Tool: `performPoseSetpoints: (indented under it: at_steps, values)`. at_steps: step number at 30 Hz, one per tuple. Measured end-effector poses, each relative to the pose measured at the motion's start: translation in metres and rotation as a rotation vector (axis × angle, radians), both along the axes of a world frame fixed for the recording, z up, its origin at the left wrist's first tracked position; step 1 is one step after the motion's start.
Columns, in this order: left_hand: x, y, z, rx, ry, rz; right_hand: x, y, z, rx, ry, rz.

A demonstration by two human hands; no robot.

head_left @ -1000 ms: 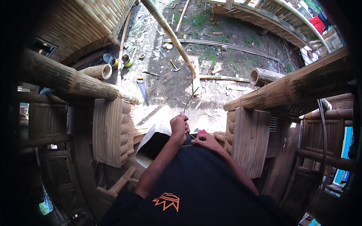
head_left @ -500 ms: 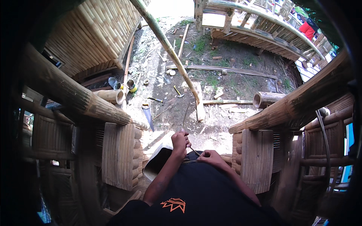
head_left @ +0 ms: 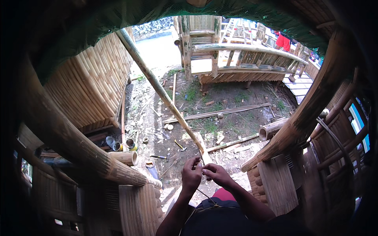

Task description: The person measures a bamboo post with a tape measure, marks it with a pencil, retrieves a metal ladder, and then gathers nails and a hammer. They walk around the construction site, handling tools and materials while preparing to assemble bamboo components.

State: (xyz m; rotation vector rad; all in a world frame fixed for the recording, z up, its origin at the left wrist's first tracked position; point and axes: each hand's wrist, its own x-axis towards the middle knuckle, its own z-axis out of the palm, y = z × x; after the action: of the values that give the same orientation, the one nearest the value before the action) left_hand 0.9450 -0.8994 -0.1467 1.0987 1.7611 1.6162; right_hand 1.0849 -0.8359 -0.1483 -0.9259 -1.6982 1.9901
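Left hand [head_left: 191,175]: Reached to mid-view from below, fingers bent inward; showed mostly its back, so could not tell how far closed, or with what hold.
Right hand [head_left: 217,174]: Lay just beside the left, thumb and forefinger angled toward the other fingertips; could not tell whether pinched together or holding anything, nor whether touching the left.
Thin strand [head_left: 206,197]: Ran slantwise from below the left hand to the waist, over dark clothing [head_left: 197,225]; was lost to sight behind the left hand at its upper end.
Strand work: Seemed, by judgement, at the stage of fine fingering, both hands raised together in front of the body.
Strand's next demand: Probably called for a sure pinch on one side, gentle tension on the other, and slack kept off the waist.
Slanted bamboo pole [head_left: 167,100]: Leaned down from upper left, foot in line with the hands as viewed; crowded the straight-ahead path.
Left rail [head_left: 90,153] and right rail [head_left: 293,135]: Flanked both arms, thick and round, well apart from the hands; left open room sideways.
Saw [head_left: 151,169]: Lay on the ground beyond, out of the hands' way.
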Motion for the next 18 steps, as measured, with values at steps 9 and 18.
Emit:
performPoseSetpoints:
  at_steps: [9, 18]
  values:
    - [-0.032, 0.017, -0.001, 0.118, -0.101, -0.098, -0.042, 0.040, 0.000, 0.008, 0.120, 0.009]
    - [-0.059, 0.075, -0.061, -0.085, 0.025, -0.263, -0.037, 0.084, -0.076, -0.128, 0.118, -0.067]
